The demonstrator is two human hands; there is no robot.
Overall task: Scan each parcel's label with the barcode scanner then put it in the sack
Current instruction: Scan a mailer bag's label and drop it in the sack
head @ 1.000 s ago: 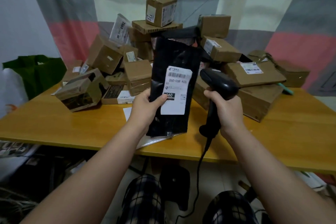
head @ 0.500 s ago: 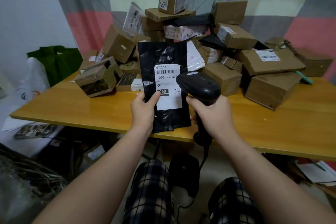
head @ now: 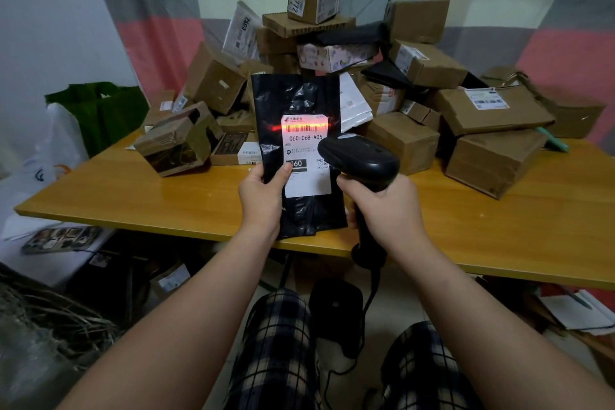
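Note:
My left hand [head: 263, 198] grips a black plastic parcel bag [head: 296, 100] upright above the table's near edge, thumb on its white label [head: 306, 156]. A red scan line glows across the barcode at the label's top. My right hand [head: 386, 206] holds the black barcode scanner [head: 359, 160] by its handle, its head aimed at the label from the right. The scanner's cable hangs down below the table. A white sack [head: 43, 156] slumps at the far left beside the table.
A tall heap of brown cardboard parcels [head: 406, 140] and mailers covers the back of the yellow wooden table [head: 133, 196]. A green bag [head: 103, 110] stands at the left end. Papers and clutter lie on the floor on both sides; my knees are under the table edge.
The scanner head has risen toward the label and a red scan line now lies across the barcode. The bag has been drawn nearer to me, and the view has tilted down.

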